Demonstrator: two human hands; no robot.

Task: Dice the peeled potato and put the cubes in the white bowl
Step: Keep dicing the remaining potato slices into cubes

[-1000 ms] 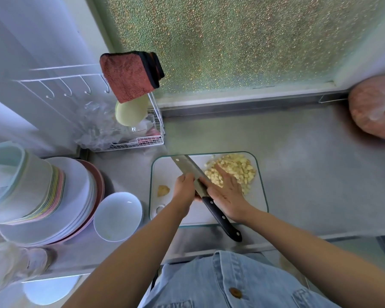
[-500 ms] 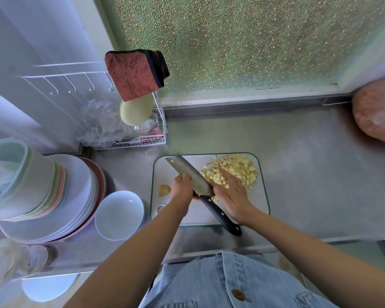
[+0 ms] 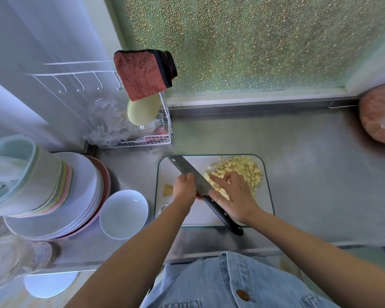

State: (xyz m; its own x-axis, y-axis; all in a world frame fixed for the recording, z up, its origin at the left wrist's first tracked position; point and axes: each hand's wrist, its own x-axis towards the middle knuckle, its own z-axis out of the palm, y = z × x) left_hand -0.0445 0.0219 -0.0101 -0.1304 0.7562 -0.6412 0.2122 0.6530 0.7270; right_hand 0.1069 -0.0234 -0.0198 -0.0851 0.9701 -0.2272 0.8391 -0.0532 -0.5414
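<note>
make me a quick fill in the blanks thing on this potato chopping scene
1. The potato cubes are piled on the ____.
2. The white bowl stands to the ____ of that pile.
3. The left hand grips the knife, whose handle is ____.
Missing words: cutting board; left; black.

Just one cam here, a wide-angle worn on the person's head, looking steeply down from close at the cutting board, frosted window up top.
</note>
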